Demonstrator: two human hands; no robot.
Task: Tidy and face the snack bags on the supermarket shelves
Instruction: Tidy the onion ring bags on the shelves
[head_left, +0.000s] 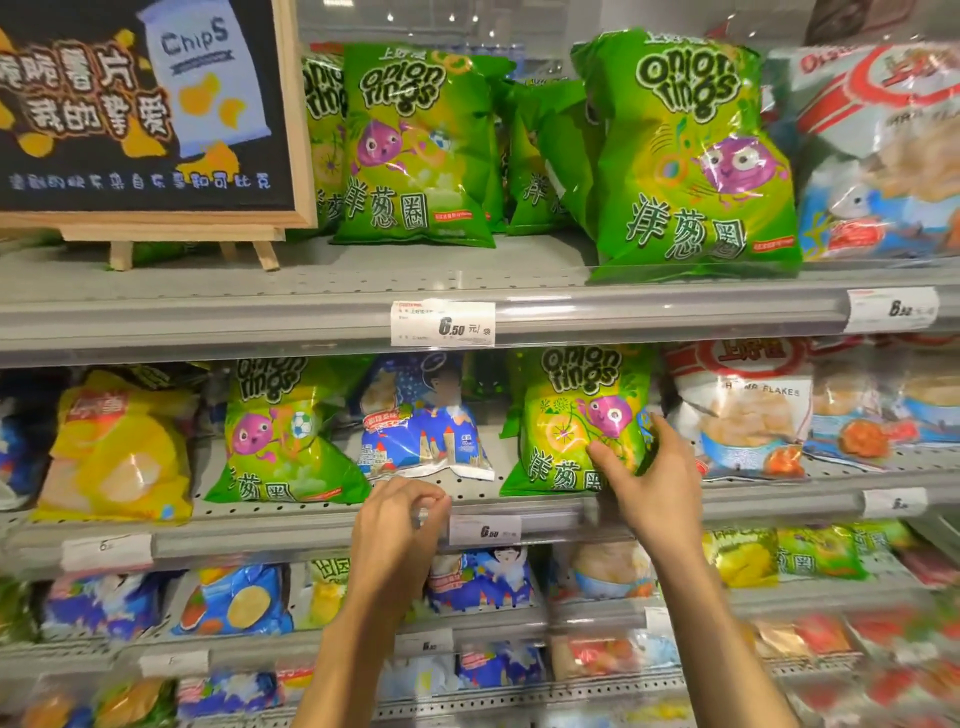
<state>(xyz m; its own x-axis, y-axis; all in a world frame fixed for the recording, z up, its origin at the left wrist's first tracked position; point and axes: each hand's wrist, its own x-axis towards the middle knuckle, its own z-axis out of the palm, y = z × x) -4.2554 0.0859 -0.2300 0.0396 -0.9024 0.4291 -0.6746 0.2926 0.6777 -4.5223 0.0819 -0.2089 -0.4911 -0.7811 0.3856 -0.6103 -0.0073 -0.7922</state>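
On mid shelf, right hand (652, 488) grips glossy, puffy green bag (579, 421).

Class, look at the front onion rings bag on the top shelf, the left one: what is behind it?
Behind the front bag more green onion rings bags show, one edge at its left. How many are stacked directly behind it is covered.

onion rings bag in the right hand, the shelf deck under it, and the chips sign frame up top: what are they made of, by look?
Onion rings bag, gripped by the right hand: thin glossy plastic film, probably; it crinkles and throws glare.
Shelf deck: grey painted metal, likely; rows of punched holes.
Sign frame: pale unpainted wood, it seems, on a matching easel.
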